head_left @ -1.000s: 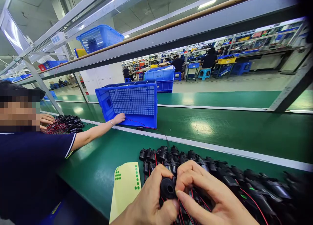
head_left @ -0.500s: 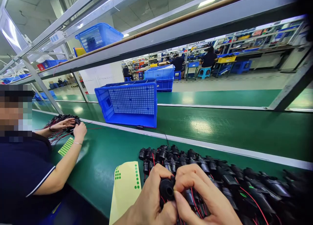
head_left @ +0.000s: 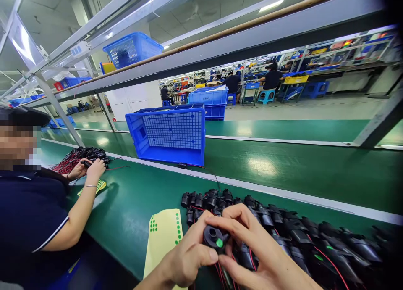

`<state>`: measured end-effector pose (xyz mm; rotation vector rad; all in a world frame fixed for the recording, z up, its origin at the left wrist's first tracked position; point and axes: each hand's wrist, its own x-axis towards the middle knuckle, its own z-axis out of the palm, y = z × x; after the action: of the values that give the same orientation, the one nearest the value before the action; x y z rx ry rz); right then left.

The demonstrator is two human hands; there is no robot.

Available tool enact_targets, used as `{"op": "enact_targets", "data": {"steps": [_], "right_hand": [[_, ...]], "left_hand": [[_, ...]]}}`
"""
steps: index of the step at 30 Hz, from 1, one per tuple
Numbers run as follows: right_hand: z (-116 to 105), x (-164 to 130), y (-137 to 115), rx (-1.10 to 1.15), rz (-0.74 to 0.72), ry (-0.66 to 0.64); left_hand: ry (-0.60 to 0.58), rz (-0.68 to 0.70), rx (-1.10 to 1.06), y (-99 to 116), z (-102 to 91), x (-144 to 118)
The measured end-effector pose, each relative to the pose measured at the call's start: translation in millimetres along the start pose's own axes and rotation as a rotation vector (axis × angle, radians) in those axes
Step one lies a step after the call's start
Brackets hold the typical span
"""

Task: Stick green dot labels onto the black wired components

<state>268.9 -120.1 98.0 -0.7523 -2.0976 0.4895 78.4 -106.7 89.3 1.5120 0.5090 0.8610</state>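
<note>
In the head view, a small black cylindrical pump (head_left: 210, 238) with a round nozzle faces me, and a green dot sticker (head_left: 219, 242) sits on its end face. My left hand (head_left: 185, 258) grips it between thumb and fingers. Around its right side curl the fingers of my right hand (head_left: 256, 250), with thumb and forefinger touching it. Red wires hang below. A pale yellow sheet of green dot stickers (head_left: 162, 243) lies left of my hands. Beyond and to the right spreads a pile of similar black pumps (head_left: 294, 229), some bearing green dots.
A blue crate (head_left: 170, 155) lies on its side beyond the white strip. On the left, a co-worker's hands (head_left: 91, 169) handle a black part beside another wired pile (head_left: 71, 159) and sticker sheet (head_left: 102, 185). A shelf beam (head_left: 201, 56) crosses above, carrying a blue basket (head_left: 135, 48).
A green dot now shows on the pump's end face, where only the dark nozzle showed before. My right fingertips have shifted off its face. The co-worker's hands moved slightly left.
</note>
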Motion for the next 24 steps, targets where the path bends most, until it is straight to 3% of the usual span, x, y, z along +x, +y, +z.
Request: {"op": "enact_targets", "data": {"steps": [5,10,24], "right_hand": [[0.2,0.2,2.1,-0.289,-0.113,0.137],[5.8,0.3,1.3,-0.429,-0.149,0.226],[15.1,-5.3,1.5,-0.568,-0.222,0.306]], "left_hand": [[0.058,-0.008,0.055,3.9,2.5,-4.5],[0.124,-0.016,0.151,5.8,10.5,-9.1],[0.185,-0.091,0.247,8.3,15.5,-11.5]]}}
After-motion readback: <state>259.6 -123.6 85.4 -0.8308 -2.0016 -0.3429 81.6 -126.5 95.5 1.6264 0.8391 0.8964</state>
